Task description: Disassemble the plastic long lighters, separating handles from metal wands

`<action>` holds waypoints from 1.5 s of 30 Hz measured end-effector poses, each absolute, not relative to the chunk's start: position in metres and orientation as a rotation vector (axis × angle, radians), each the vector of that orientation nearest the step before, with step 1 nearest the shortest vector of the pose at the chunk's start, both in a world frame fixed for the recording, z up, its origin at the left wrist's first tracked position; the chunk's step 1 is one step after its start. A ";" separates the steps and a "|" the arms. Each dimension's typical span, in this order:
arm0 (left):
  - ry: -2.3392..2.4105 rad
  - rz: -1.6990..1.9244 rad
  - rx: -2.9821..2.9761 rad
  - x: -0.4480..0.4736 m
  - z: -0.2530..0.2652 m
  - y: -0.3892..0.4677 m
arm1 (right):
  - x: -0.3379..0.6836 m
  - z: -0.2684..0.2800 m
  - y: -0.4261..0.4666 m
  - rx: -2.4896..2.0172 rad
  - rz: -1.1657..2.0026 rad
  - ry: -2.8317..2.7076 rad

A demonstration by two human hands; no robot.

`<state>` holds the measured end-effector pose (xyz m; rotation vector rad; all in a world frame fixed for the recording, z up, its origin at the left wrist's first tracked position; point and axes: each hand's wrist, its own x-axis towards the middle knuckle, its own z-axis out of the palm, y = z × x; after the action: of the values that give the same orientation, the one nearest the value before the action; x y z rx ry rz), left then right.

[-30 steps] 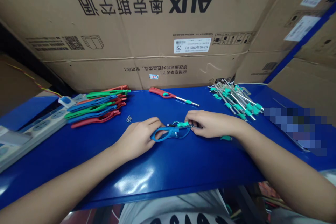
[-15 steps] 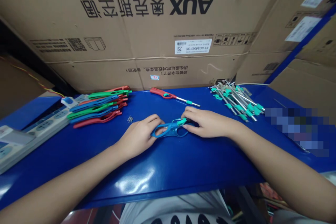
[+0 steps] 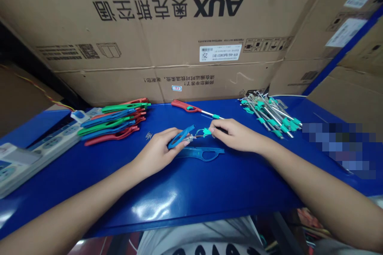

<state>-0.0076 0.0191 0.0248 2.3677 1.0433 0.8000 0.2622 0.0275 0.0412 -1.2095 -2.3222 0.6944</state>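
Note:
Pinched in my left hand [image 3: 157, 149] is a blue lighter handle half [image 3: 180, 137], tilted up, with small pale inner parts [image 3: 189, 138] at the fingertips. My right hand [image 3: 233, 135] closes its fingertips on a green trigger [image 3: 206, 132]. A thin wire or tube runs between the trigger and those pale parts. Flat on the table below my hands lies another blue handle half [image 3: 205, 153], its left end hidden by my left hand. Just beyond my right hand is a red long-nosed lighter [image 3: 186, 106], its metal tip partly covered by that hand.
Red, green and blue lighter handles [image 3: 115, 121] are piled at left beside a white power strip [image 3: 64, 137]. Tiny screws or pins [image 3: 149, 136] lie near my left hand. Metal lighter tubes with green triggers [image 3: 267, 113] form a heap at right. Cardboard [image 3: 167, 48] stands behind the blue table [image 3: 167, 195].
The blue handle halves have come apart: one now lies on the table, the other is raised in my left hand. My right hand has drawn the green trigger clear of the handle.

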 end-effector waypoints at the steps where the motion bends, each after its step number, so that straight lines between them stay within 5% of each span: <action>1: 1.032 0.799 2.383 -0.008 0.025 0.019 | 0.263 0.042 0.028 -1.191 0.702 -2.353; 16: 0.980 0.688 2.430 -0.017 0.042 0.029 | 0.266 0.044 0.032 -1.070 0.667 -2.044; 22: 1.364 0.920 2.088 -0.040 0.049 0.056 | 0.289 0.056 0.044 -1.156 0.539 -1.795; 29: 1.018 0.901 1.395 0.009 0.036 0.019 | 0.256 0.053 0.024 -0.797 0.910 -1.982; 41: 1.020 0.887 1.594 0.024 0.022 0.005 | 0.242 0.037 0.017 -0.917 1.671 -1.843; 45: 1.027 0.910 1.669 0.020 0.026 0.009 | 0.253 0.048 0.021 -0.913 1.656 -1.750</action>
<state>0.0195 0.0089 0.0262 1.6694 1.0275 0.9100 0.2531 0.0214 0.0484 -0.9134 -1.7505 1.6563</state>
